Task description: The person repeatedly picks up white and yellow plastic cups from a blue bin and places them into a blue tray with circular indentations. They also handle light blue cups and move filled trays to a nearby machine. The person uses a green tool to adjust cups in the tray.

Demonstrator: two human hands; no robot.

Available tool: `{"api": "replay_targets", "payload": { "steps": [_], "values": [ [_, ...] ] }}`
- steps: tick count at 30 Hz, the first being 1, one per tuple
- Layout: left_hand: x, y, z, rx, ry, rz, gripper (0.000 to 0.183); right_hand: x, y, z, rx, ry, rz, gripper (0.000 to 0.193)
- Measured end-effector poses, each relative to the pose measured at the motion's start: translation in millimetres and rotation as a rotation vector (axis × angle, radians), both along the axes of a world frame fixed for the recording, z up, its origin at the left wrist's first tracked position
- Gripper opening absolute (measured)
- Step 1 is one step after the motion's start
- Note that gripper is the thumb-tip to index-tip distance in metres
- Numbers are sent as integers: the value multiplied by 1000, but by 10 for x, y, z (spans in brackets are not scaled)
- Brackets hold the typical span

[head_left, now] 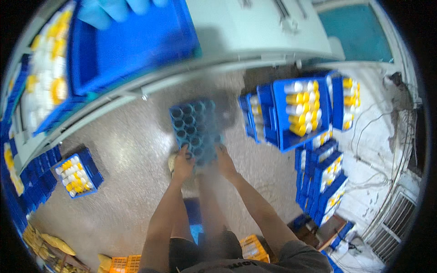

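Grey speckled floor (pixel 136 150) with two bare hands holding a blue plastic rack of round holes (pixel 195 129)
Left hand (pixel 183 164) and right hand (pixel 225 163) curl their fingers tight on the rack's near edge, held over the floor; blue crates of yellow and white tubes (pixel 302 111) are stacked to the right

Both arms outstretched, left grip (pixel 183 160), right grip (pixel 224 159) seemingly closed
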State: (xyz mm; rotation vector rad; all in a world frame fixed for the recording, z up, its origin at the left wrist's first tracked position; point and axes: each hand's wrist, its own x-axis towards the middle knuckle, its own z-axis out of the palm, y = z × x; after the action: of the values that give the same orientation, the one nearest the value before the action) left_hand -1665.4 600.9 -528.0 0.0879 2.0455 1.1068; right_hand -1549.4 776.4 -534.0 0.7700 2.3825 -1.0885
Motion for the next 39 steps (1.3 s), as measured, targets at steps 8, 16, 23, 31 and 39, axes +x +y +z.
{"api": "replay_targets", "payload": {
  "steps": [8, 16, 23, 31, 39],
  "values": [
    [-2982, 34, 2827, 221, 971, 283, 53, -3222, 140, 3030, -45, 778, 120, 47],
    [-5901, 744, 2597, -343, 860, 54, 81, -6603, 390, 2888, 497, 553, 241, 69],
    [-6191, 758, 2299, -252, 710, 48, 51, -7020, 562, 2579, 448, 209, 282, 84],
    [-5288, 449, 3329, -58, 833, 161, 63, -6003, 352, 3467, 269, 572, 200, 80],
    [-2714, 211, 4328, 29, 956, 188, 73, -3323, -43, 4585, 334, 612, 103, 80]
  ]
}}
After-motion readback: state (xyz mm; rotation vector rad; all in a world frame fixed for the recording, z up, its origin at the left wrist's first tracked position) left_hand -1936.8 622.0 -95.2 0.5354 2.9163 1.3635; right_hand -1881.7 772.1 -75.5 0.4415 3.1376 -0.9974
